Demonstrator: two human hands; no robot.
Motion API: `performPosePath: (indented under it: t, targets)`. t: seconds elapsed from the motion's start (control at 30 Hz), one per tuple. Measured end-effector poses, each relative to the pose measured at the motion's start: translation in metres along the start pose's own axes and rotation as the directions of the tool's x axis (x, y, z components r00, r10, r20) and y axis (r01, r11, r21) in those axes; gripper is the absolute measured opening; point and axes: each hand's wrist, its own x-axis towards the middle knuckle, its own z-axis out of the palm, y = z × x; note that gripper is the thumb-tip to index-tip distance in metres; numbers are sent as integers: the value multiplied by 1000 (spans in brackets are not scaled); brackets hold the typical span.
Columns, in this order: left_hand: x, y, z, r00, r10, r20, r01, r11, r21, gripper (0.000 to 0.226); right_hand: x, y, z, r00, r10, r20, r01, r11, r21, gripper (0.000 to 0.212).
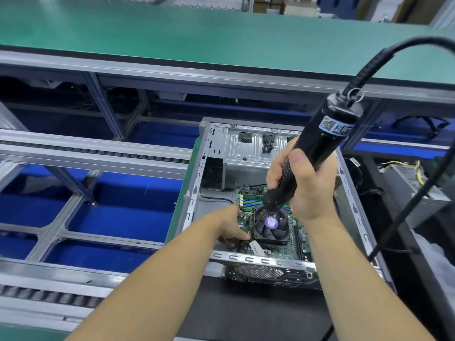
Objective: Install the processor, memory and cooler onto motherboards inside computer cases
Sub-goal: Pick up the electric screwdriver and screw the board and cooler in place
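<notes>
Left hand (234, 226) reaches into the computer case (197, 183), fingers pinching at the cooler's (272, 228) near-left corner. Cooler sits on the motherboard (283, 251); processor presumably beneath, memory unclear. Fastening looks underway. Right hand (301, 183) grips the electric screwdriver (317, 148), tilted, bit down beside the fan.

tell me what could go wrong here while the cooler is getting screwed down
1. The left hand has fingers right beside the driver bit at the cooler corner; a slip could jab them.
2. The electric screwdriver, in the right hand grip, leans at an angle, so the bit might cam out and gouge the motherboard.
3. Its cable hangs past the case edge and could snag.
</notes>
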Motion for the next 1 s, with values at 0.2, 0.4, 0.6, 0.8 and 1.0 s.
performPosePath:
  t: [0.2, 0.4, 0.6, 0.8, 1.0]
  targets:
    - [-9, 6, -2, 997, -18, -69, 31, 982, 185, 83, 1, -2, 7, 995, 28, 95, -31, 999, 37, 21]
    - [-4, 2, -3, 998, -13, 58, -3, 965, 261, 40, -7, 8, 26, 997, 32, 66, -22, 989, -147, 51]
    - [-1, -1, -3, 997, 50, 58, -64, 960, 273, 27, -5, 5, 23, 992, 37, 121, -29, 997, -66, 56]
    - [-2, 6, 0, 987, 157, 34, -153, 854, 497, 36, -6, 4, 19, 991, 32, 129, -31, 999, -7, 77]
    - [-3, 9, 1, 970, 243, 27, -214, 792, 572, 24, -6, 4, 22, 982, 56, 180, -53, 998, -21, 74]
